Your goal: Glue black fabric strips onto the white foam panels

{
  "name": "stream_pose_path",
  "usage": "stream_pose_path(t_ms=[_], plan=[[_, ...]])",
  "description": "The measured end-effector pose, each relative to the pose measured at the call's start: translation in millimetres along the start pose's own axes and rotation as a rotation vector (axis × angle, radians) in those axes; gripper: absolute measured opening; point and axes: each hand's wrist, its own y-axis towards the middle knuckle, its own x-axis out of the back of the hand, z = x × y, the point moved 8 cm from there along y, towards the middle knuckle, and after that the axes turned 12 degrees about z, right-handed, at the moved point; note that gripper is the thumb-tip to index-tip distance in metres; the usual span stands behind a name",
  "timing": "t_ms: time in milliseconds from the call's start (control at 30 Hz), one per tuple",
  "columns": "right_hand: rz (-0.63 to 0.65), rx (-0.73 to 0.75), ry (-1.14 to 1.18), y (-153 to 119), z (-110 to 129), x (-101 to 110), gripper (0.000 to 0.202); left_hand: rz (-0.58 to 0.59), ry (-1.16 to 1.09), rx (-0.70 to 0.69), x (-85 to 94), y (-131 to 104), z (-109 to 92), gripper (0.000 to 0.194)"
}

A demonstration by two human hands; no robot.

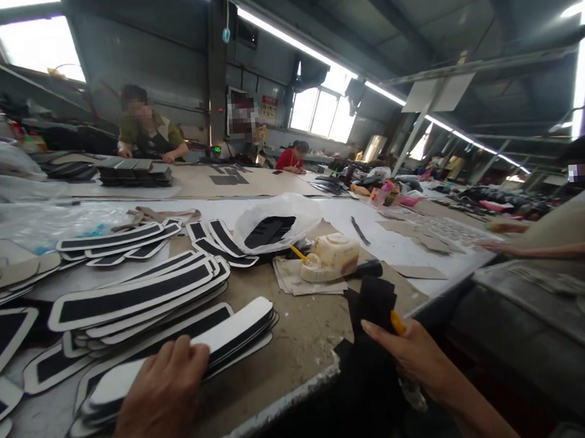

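Fingers of the left hand [161, 388] bend over a white-topped stack of strips [237, 323] by the near edge of the tabletop [290, 322] in the head view; whether they grip its sides is hidden. The right hand [416, 347], off the near edge, is closed round an orange handle [398, 322] (its working end is too unclear to name), beside black strips [377, 300] draping over that edge; I cannot tell whether it holds those too. To steady the stack well, I would press evenly, line up its rounded ends and keep the handled tool clear of the white face. Farther in from the near edge, a stained cream container [339, 250] rests on pale sheets [287, 283], a yellow stick [299, 252] leaning at its opening; what lies inside does not show. Toward the far edge, a translucent plastic bag [302, 211] lies open around dark pieces [271, 232], with bordered strips [132, 297] piled nearer the left edge.
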Motion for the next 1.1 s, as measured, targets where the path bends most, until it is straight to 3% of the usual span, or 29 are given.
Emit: stream_pose_path(t_ms=[67,167,233,400,467,567,667,833,900,967,1100], plan=[[-0.019,-0.018,0.015,-5.7,-7.9,2.7,0.037,-0.054,0.06,-0.026,8.0,11.2,-26.6,0.035],[-0.029,-0.034,0.021,-14.4,-11.7,5.8,0.037,-0.033,0.067,-0.07,-9.4,12.5,-53.3,0.026],[-0.033,-0.059,0.024,-20.1,-13.6,8.7,0.037,-0.057,0.034,-0.103,-21.8,1.7,-59.6,0.017],[-0.032,-0.082,0.037,-26.0,-17.5,12.4,0.037,-0.125,-0.145,-0.136,-21.4,-18.3,-46.8,0.043],[-0.002,-0.108,0.084,-25.5,-20.3,8.4,0.037,-0.067,-0.165,-0.065,-16.7,-11.6,-36.9,0.063],[0.062,-0.156,0.184,-25.6,-21.3,-0.5,0.038,0.164,-0.229,0.024,-22.9,3.2,-26.8,0.087],[0.148,-0.145,0.334,-29.1,-12.8,-10.3,0.035,0.343,-0.297,0.019,-37.1,7.7,-25.0,0.076],[0.3,-0.039,0.743,-40.5,14.6,-38.2,0.035,0.357,-0.321,0.048,-52.2,6.1,-16.8,0.078],[0.378,-0.037,0.765,-43.1,22.7,-60.1,0.037,0.319,-0.487,-0.003,-42.5,4.9,-23.0,0.083],[0.478,-0.027,0.724,-44.7,31.5,-88.0,0.036,0.315,-0.839,-0.114,-21.3,-0.1,-39.5,0.086],[0.695,0.082,0.626,-49.8,59.6,-145.0,0.029,0.553,-1.625,-0.291,17.2,-19.5,-85.2,0.074]])
